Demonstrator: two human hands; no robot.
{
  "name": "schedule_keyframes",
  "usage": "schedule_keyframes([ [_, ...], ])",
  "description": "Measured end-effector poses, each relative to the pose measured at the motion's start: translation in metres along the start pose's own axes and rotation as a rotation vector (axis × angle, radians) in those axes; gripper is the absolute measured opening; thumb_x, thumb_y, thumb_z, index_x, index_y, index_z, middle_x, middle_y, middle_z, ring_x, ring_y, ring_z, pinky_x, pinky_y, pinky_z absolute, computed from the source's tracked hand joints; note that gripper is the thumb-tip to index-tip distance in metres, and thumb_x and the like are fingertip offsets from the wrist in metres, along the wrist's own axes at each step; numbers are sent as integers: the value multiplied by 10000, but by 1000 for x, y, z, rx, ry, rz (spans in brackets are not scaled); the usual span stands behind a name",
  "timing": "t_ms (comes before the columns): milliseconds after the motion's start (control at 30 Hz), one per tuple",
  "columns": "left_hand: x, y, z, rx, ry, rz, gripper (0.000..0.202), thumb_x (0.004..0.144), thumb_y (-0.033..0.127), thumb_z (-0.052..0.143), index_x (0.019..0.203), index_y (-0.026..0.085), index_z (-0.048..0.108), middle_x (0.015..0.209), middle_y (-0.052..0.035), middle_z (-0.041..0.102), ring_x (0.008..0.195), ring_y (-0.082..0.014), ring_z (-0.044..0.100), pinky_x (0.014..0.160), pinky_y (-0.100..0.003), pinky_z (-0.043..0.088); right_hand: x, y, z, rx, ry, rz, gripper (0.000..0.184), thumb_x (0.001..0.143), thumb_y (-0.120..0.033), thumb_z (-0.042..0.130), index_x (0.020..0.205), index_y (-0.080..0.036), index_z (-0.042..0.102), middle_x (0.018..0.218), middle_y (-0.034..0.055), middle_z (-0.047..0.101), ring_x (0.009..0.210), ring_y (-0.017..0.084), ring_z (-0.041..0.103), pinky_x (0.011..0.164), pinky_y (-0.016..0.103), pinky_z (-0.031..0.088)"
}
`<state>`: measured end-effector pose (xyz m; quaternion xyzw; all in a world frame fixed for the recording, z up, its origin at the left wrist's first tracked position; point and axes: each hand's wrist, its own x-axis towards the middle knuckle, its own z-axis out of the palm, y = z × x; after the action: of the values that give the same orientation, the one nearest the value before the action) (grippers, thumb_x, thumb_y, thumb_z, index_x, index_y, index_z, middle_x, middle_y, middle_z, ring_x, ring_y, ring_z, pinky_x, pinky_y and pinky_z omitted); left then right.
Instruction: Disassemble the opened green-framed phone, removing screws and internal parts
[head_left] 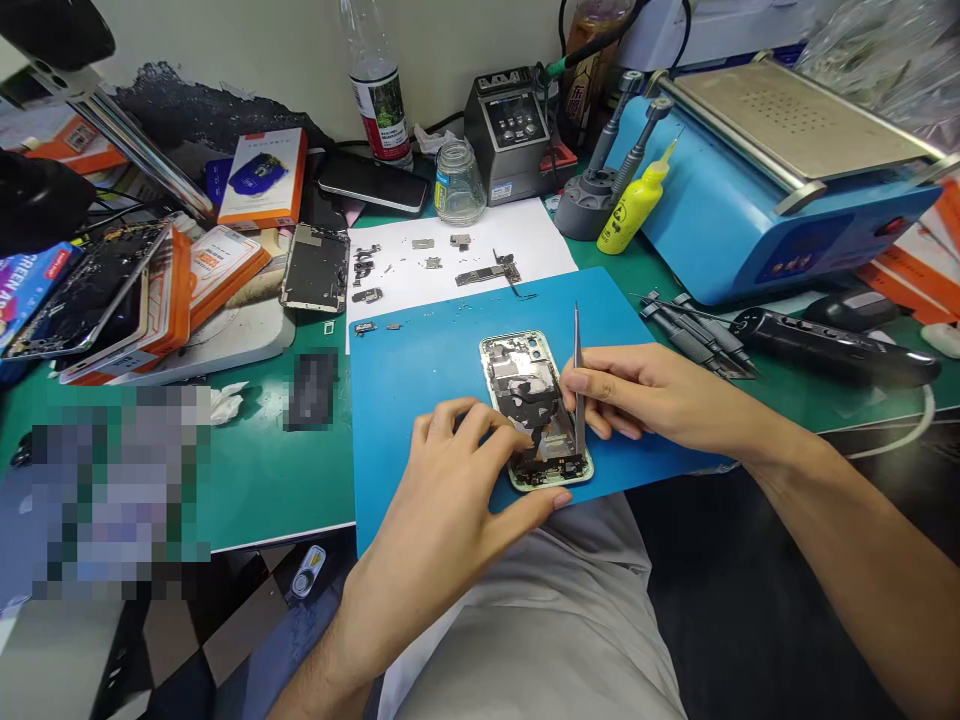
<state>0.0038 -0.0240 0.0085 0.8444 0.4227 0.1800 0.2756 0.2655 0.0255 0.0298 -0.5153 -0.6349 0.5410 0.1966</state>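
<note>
An opened phone housing [517,345] with a pale green rim lies on a blue mat [420,370], its inner parts exposed. My left hand [457,490] steadies the housing, fingertips over its lower left side and thumb at the bottom edge. Slim metal tweezers [577,345] are pinched in my right hand [637,388], just beyond the housing's right side. Their pointed end faces up and away; the broad end is at the housing's lower right corner. Whether that end touches a part there, I cannot tell.
White paper [540,235] behind the mat carries a logic board [480,274] and several small parts. A phone screen [315,268] and stacked boxes [217,280] lie left. At right stand a yellow bottle [634,210], a blue heating plate machine [697,220] and a black handheld tool [832,345].
</note>
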Motion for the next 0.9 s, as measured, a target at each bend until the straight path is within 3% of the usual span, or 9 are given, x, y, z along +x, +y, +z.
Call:
schedule_keyframes([
  [67,3,6,0,6,10,-40,226,1103,448,778,1069,251,671,1162,-36,727,1261,-333,570,1009,-508,456,1,1,0,35,-1,9,618,989,-812,684,892,-203,719,671,17,717,490,105,507,528,284,404],
  [233,9,14,5,0,56,-103,64,1135,285,725,1074,270,735,1118,-8,773,1231,-326,580,983,-504,439,4,4,-1,79,-5,53,619,942,-806,758,893,-190,715,724,52,776,452,102,556,404,249,354],
  [300,9,13,7,-51,74,-123,93,1119,253,742,1030,281,744,1073,17,790,1220,-315,582,987,-497,433,3,6,-2,110,-15,86,616,925,-801,782,881,-191,705,749,63,795,427,99,547,351,242,334],
  [400,8,11,9,-84,109,-142,115,1087,236,777,984,272,740,1024,17,795,1223,-318,575,1005,-499,433,0,12,-4,188,-25,118,603,904,-785,817,874,-193,709,763,72,810,413,112,567,322,249,398],
  [567,3,11,12,-58,111,-98,86,1125,230,707,1041,242,717,1044,-27,759,1228,-319,548,1024,-504,457,5,15,-11,251,-101,165,567,877,-734,880,906,-177,775,789,94,835,446,155,661,331,256,494],
  [733,2,10,13,-76,89,-68,82,1156,220,636,1094,226,690,1084,-62,716,1247,-326,508,1036,-501,494,12,7,-15,235,-184,205,539,852,-709,911,877,-179,810,763,83,838,419,165,665,349,264,537],
  [900,2,10,12,-85,92,-56,97,1151,191,631,1069,211,679,1069,-58,693,1228,-316,498,1022,-473,502,-3,5,-16,196,-108,177,469,902,-659,893,866,-196,826,778,59,844,545,194,770,505,263,637],
])
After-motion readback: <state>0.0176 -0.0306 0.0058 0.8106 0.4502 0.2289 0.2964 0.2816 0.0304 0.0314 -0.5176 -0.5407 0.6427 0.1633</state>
